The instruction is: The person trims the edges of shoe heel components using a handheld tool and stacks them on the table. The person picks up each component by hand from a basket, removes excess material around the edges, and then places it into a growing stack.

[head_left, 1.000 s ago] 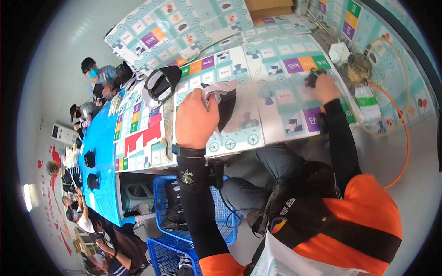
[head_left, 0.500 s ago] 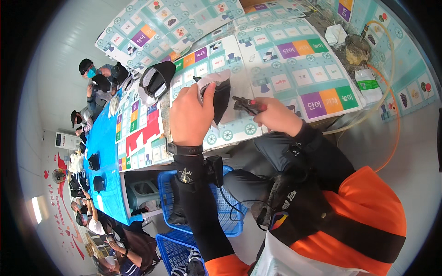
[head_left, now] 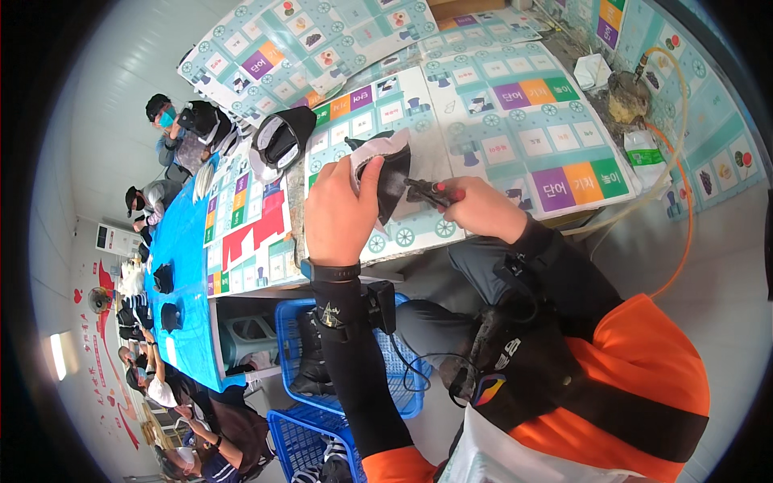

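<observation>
A cap-like cloth piece (head_left: 392, 179), black with a white rim, is held just above a patterned table (head_left: 527, 133), near its front edge. The rim is pinched between the thumb and fingers of the left hand (head_left: 342, 213). What looks like a dark spray gun (head_left: 433, 194) with red parts is gripped in the right hand (head_left: 485, 211), curled closed around it; whether the trigger is pressed cannot be told. The nozzle is pointed at the black side, just beside it, where a pale haze seems to be present. For an even coat, the cloth is best held taut and steady, the nozzle moved smoothly at a constant gap, and the left fingers kept out of its line.

A second cap (head_left: 283, 140), hollow side showing, is set farther from the front edge, to the left. Below that edge, two blue baskets are placed: black bundled goods (head_left: 312, 366) are contained in the nearer basket (head_left: 403, 385), and striped and dark pieces (head_left: 333, 463) in the other basket (head_left: 283, 439), partly cut off.
</observation>
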`<state>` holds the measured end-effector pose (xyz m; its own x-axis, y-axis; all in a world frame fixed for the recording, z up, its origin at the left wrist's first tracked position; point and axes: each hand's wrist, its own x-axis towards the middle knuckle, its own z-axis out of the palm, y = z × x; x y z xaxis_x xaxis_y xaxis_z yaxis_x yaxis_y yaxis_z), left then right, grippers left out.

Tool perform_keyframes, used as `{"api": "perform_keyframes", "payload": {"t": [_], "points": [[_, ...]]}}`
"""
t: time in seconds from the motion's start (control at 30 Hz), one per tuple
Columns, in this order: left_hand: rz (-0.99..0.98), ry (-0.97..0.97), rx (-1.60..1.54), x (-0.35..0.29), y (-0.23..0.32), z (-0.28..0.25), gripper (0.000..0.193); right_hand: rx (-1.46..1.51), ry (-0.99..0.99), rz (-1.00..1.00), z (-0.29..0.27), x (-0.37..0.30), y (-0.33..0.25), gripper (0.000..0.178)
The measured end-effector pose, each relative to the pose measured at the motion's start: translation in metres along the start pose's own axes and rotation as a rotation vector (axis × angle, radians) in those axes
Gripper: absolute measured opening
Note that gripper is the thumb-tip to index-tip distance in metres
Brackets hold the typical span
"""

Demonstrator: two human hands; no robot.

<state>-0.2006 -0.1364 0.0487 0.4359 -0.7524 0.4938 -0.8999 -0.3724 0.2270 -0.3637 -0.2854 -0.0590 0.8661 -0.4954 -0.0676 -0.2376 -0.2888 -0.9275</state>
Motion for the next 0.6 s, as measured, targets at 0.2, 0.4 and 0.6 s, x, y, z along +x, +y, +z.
{"api": "perform_keyframes", "payload": {"t": [0.2, 0.4, 0.6], "points": [[-0.030, -0.054, 0.009, -0.007, -0.003, -0.010, 0.045, -0.025, 0.074, -0.127, 0.006, 0.008, -0.005, 0.024], [-0.052, -0.032, -0.020, -0.020, -0.012, -0.012, 0.039, -0.084, 0.084, -0.120, 0.009, 0.010, -0.012, 0.024], [-0.033, 0.003, -0.054, -0.024, -0.014, -0.012, 0.039, -0.102, 0.067, -0.113, 0.012, 0.005, -0.008, 0.024]]}}
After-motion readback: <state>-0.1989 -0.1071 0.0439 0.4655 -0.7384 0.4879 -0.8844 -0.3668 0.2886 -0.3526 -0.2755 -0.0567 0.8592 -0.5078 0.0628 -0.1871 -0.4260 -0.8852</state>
